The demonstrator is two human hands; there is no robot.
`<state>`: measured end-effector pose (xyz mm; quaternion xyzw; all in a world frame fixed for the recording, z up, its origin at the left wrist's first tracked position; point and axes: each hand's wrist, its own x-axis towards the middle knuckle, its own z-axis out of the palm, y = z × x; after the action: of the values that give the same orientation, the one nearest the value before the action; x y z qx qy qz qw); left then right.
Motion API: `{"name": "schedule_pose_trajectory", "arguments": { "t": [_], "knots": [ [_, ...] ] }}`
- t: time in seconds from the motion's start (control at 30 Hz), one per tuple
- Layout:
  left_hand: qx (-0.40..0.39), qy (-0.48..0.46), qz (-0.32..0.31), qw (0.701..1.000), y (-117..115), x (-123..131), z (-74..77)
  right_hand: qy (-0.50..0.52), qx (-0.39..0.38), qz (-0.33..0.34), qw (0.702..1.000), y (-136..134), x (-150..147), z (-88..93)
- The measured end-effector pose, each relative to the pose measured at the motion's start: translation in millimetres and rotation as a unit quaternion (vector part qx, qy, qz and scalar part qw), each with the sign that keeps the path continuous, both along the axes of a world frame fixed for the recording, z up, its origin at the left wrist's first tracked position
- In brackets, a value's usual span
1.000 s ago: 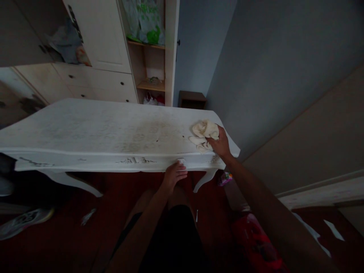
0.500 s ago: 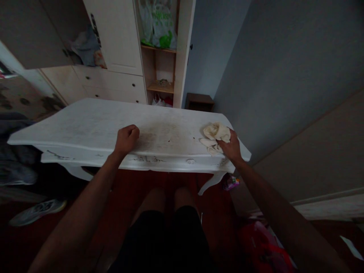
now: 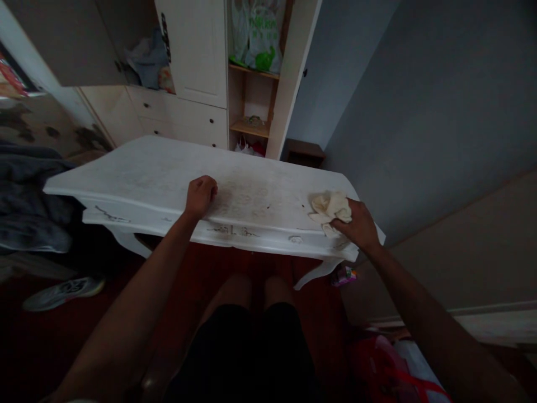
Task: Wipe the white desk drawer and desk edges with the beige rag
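Observation:
A cream cloth (image 3: 329,207) lies bunched on the right end of a white table (image 3: 168,168). My right hand (image 3: 361,226) grips it from the right side, fingers and thumb closed on its folds. To the left, my left hand (image 3: 202,196) is curled into a fist near the table's front edge, and nothing shows in it. Between the two hands the tabletop is smudged with grey-brown marks, and a couple of small dark specks lie close to the cloth. Carved floral trim decorates the table's front.
Behind the table stands a cream wardrobe (image 3: 201,56) with open doors and plastic bags (image 3: 262,39) on a shelf. A grey wall (image 3: 440,112) borders the right side. On the floor are a shoe (image 3: 62,294), a purple packet (image 3: 344,276) and a red bag (image 3: 377,369).
My right hand has shifted slightly on the cloth, which is bunched a little differently near the table's right end. My left fist stays near the front edge. The camera view has turned left.

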<state>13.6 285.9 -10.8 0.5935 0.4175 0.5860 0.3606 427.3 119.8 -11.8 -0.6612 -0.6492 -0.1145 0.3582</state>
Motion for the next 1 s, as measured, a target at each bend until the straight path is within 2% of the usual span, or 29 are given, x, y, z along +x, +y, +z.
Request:
{"name": "schedule_pose_trajectory", "arguments": {
  "t": [0.07,0.1,0.2,0.27,0.37,0.47,0.63,0.73,0.87,1.0],
  "knots": [
    [0.008,0.012,0.003,1.000,-2,0,-0.2,-0.020,0.034,-0.009,0.999,-17,-26,-4.6],
    [0.011,0.018,0.002,1.000,-3,0,-0.1,-0.026,0.050,0.009,0.998,-28,-41,-9.5],
    [0.019,0.035,0.002,0.999,-5,0,0.5,-0.050,0.074,0.095,0.991,-56,-93,-34.2],
    [0.022,0.046,0.003,0.999,-6,0,0.8,-0.078,0.055,0.154,0.983,-64,-126,-55.5],
    [0.028,0.055,0.004,0.998,-6,0,0.7,-0.089,0.063,0.209,0.972,-52,-165,-82.7],
    [0.028,0.055,0.008,0.998,-6,0,0.4,-0.111,0.092,0.224,0.964,-23,-192,-94.7],
    [0.029,0.058,0.013,0.998,-7,0,-0.5,-0.186,0.023,0.295,0.937,18,-226,-96.2],
    [0.032,0.055,0.016,0.998,-6,0,-1.9,-0.188,-0.007,0.302,0.935,31,-241,-100.0],
    [0.031,0.059,0.020,0.998,-5,0,-2.8,-0.188,0.002,0.286,0.940,33,-247,-107.3],
    [0.025,0.061,0.020,0.998,-6,0,-1.0,-0.196,-0.010,0.279,0.940,23,-236,-115.4]
  ]
}}
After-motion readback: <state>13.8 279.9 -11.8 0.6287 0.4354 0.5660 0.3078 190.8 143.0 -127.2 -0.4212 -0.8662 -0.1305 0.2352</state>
